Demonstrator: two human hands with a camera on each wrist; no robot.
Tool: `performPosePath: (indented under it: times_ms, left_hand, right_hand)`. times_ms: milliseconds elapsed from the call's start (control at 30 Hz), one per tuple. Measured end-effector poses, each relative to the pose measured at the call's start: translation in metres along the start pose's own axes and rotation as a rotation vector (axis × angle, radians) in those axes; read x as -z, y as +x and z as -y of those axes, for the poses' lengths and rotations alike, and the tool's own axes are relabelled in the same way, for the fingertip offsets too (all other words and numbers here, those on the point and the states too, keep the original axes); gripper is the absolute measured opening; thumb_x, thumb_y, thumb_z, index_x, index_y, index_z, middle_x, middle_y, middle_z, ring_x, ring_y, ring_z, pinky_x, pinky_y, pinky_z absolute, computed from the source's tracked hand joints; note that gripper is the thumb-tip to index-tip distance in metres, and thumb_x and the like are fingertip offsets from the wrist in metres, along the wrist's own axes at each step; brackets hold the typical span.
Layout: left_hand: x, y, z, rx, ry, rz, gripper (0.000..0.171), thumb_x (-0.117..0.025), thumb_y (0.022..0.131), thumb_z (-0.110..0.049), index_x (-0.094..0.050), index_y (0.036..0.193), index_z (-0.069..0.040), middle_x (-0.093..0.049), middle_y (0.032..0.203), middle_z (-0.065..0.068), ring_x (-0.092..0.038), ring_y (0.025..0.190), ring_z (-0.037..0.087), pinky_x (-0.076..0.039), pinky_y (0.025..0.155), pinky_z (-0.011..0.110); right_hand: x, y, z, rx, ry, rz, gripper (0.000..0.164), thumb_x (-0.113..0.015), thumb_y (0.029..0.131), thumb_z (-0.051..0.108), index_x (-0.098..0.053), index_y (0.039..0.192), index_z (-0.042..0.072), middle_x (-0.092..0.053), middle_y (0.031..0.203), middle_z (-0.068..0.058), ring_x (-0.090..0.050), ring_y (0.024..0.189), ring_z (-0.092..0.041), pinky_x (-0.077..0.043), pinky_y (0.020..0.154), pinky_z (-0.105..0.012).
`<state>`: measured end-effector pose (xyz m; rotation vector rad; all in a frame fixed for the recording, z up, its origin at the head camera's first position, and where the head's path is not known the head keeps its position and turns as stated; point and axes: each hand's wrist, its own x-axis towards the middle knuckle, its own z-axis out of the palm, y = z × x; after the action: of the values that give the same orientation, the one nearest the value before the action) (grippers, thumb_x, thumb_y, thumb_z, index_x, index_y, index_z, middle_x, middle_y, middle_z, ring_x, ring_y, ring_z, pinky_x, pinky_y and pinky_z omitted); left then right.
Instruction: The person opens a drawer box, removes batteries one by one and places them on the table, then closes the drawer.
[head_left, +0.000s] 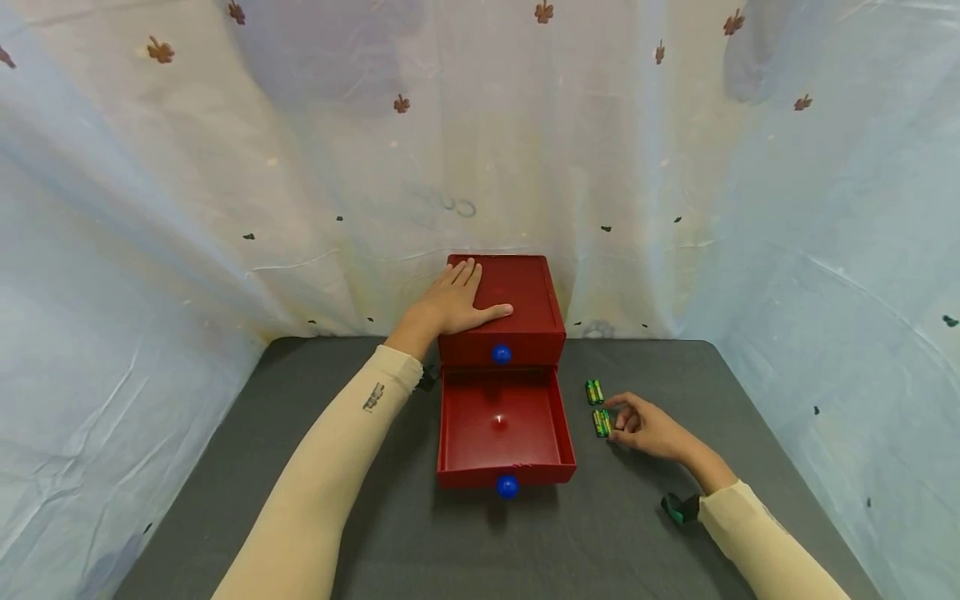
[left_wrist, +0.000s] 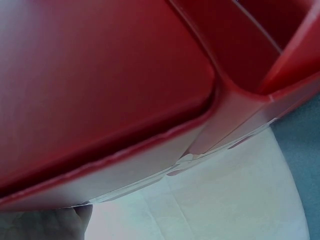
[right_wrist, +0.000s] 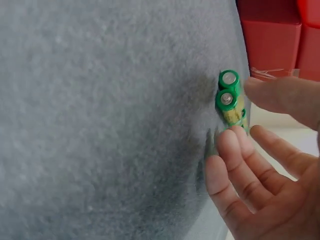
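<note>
2 pairs of small green batteries (head_left: pixel 595 392) lie on the table (head_left: pixel 652 362), right of the red box (head_left: pixel 521 287). The right hand (head_left: pixel 652 429) has its grip a bit wide, just beside the near pair (head_left: pixel 602 422); I can't tell if it touches. They look light, hard and slippery, so pinch their long sides. The left hand (head_left: pixel 453 306) lies flat on the box.
</note>
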<state>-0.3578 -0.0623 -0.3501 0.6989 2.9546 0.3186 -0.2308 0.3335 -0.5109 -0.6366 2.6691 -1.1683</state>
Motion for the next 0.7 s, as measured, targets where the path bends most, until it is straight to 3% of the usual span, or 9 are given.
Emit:
performPosePath:
  times_ms: [300,700]
  left_hand:
    - [0.001,0.000,-0.001,0.001,-0.012,0.006,0.112,-0.038,0.099,-0.083,-0.005,0.173,-0.006,-0.001,0.181,0.013,0.003,0.168,0.028,0.005,0.135,0.041]
    - [0.000,0.002,0.001,-0.001,-0.012,0.003,0.112,-0.038,0.099,-0.083,-0.004,0.173,-0.006,0.000,0.181,0.013,0.004,0.168,0.028,0.006,0.135,0.041]
  right_hand:
    - [-0.006,-0.006,0.014,0.014,-0.031,-0.127,0.036,-0.076,0.102,0.010,-0.061,0.131,-0.003,-0.064,0.096,-0.005,-0.063,0.077,-0.013,-0.055,0.066,-0.029]
    - [-0.018,-0.010,0.054,0.081,0.000,-0.280,0.024,-0.077,0.101,0.010,-0.068,0.123,0.012,-0.070,0.098,-0.002,-0.068,0.084,-0.013,-0.060,0.075,-0.029]
